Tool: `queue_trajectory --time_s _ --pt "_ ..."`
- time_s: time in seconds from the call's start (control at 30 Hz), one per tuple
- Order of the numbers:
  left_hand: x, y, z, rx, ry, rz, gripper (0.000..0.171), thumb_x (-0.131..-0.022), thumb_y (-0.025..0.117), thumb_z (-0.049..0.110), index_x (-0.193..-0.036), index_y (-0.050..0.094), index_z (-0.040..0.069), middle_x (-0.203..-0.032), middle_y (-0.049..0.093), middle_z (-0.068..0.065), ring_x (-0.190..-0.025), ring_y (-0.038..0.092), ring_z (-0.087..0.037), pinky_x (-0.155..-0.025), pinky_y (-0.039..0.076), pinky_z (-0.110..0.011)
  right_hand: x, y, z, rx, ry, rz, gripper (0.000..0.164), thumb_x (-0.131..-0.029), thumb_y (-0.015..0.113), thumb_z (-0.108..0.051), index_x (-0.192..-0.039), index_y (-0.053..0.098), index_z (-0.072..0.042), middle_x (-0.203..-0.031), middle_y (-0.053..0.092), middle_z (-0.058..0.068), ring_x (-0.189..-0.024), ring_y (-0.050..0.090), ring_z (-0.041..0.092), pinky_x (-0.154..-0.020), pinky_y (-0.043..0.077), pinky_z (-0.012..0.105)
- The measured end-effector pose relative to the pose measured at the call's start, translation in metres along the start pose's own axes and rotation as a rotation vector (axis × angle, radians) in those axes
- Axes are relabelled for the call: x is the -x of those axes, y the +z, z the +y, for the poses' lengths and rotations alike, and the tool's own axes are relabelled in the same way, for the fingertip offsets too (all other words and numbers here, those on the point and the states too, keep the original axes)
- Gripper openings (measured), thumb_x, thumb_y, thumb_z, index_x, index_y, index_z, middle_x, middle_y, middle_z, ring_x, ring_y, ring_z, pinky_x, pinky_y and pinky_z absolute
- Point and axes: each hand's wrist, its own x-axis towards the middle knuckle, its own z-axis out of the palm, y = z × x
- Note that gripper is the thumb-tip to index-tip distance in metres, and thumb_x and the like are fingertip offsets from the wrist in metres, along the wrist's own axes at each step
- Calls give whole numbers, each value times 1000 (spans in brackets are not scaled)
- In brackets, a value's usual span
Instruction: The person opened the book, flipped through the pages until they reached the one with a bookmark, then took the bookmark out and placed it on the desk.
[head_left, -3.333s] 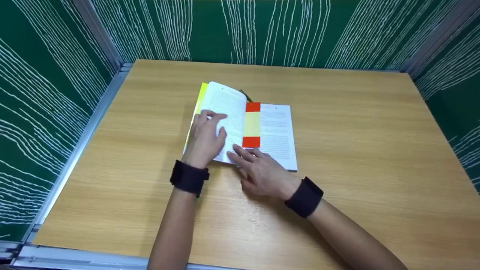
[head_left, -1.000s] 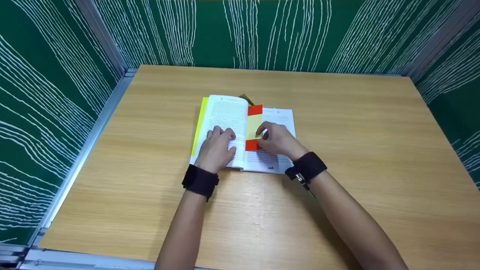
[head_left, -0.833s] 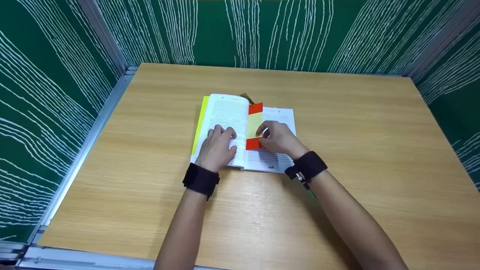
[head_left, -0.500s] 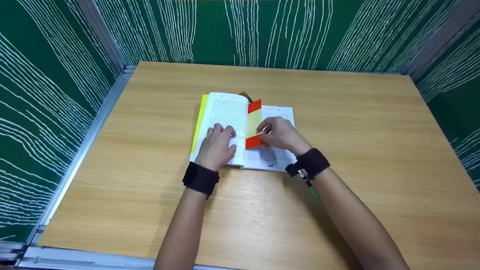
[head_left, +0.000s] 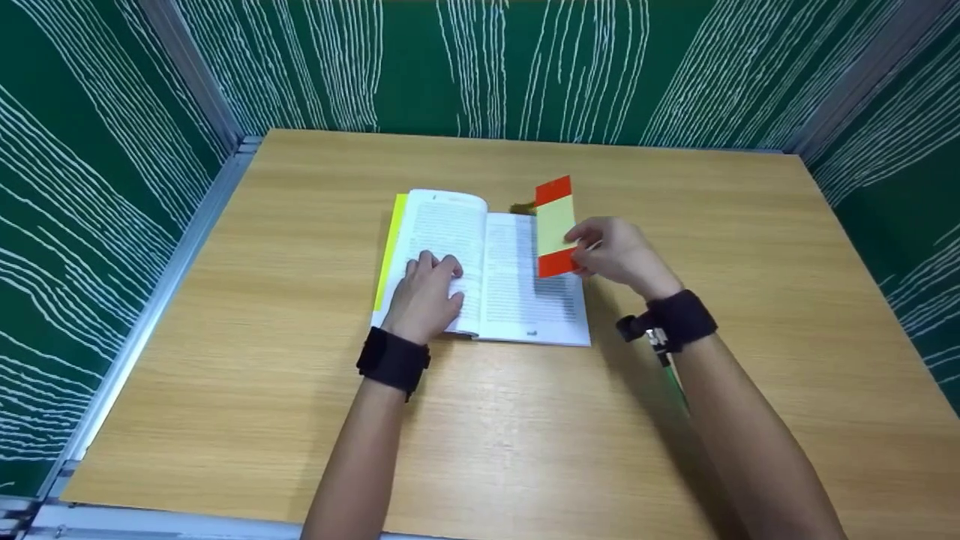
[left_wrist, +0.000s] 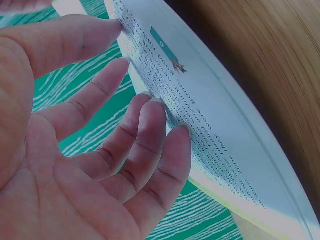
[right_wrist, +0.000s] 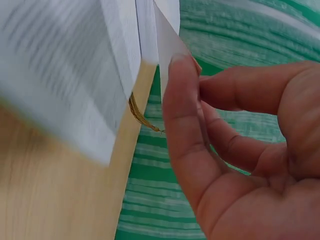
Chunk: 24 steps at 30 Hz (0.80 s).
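Note:
An open book (head_left: 517, 315) with a yellow cover edge on its left lies on the wooden table. My left hand (head_left: 424, 296) rests on the left page; in the left wrist view its bent, spread fingertips press on the printed paper (left_wrist: 210, 115). Between thumb and fingers, my right hand (head_left: 619, 255) pinches a bookmark (head_left: 556, 221), pale yellow with red ends, by its lower right edge. The bookmark is held tilted above the right page and casts a shadow there. Its golden-brown tassel (right_wrist: 139, 114) hangs by the book's far edge.
A dark band (head_left: 682, 321) with a small camera sits on the right wrist, another band (head_left: 394, 360) on the left. Green panels (head_left: 517, 67) with white wavy lines stand behind and beside the table (head_left: 247, 360). A metal rail (head_left: 180, 521) runs along the near edge.
My right hand has taken hold of the bookmark and lifted it from the book's middle, up and to the right. My left hand has settled on the left page and stays there.

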Motion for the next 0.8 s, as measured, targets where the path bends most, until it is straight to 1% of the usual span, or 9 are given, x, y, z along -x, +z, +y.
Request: queue_trajectory --time_s 0.17,0.27,0.33,0.43,0.5,0.6,0.67,0.8 --pt "0 0 0 4 -16 -11 26 -95 70 14 -120 67 8 -119 55 -16 -107 50 -33 -89 49 -43 8 -29 28 -45 -2 56 32 -99 61 -5 -131 63 -4 -114 60 19 -90 67 31 -81 61 35" --pt "0 0 1 9 -18 -15 26 -95 70 14 -120 66 8 -119 55 -16 -108 50 -33 -90 49 -43 14 -40 46 -52 -5 89 33 -99 61 -5 -131 63 -3 -113 61 19 -92 68 31 -82 61 37" --pt "0 0 1 11 -17 -16 26 -95 69 14 -120 66 8 -120 55 -16 -109 50 -33 -90 49 -44 19 -45 57 -29 1 101 32 -99 62 -6 -131 63 -3 -112 61 18 -93 67 32 -85 61 40" --pt "0 -1 1 14 -17 -16 26 -96 69 14 -120 66 8 -120 55 -16 -109 50 -33 -91 49 -44 26 -46 72 15 26 84 32 -99 62 -7 -131 64 -5 -112 61 17 -95 66 34 -87 58 42" --pt "0 -2 1 17 -20 -13 26 -95 69 14 -120 66 8 -120 55 -16 -109 50 -33 -91 49 -44 29 -44 79 31 46 53 31 -99 62 -7 -130 64 -6 -112 61 17 -94 66 33 -87 57 42" --pt "0 -2 1 21 -24 -12 25 -95 69 14 -120 67 7 -120 55 -16 -109 50 -33 -91 48 -44 33 -38 86 26 59 -2 30 -99 62 -6 -129 64 -5 -112 61 17 -90 66 32 -84 58 40" --pt "0 -2 1 21 -24 -9 25 -95 69 13 -120 67 7 -120 55 -17 -108 50 -34 -91 48 -44 35 -33 88 24 50 -28 29 -98 62 -6 -127 64 -3 -110 61 18 -87 67 30 -81 59 38" --pt "1 0 2 14 -26 -12 25 -95 67 13 -120 67 7 -120 55 -16 -108 50 -34 -91 48 -45 36 -27 94 33 19 -47 28 -97 61 -3 -124 65 1 -106 64 19 -81 69 25 -74 61 35"
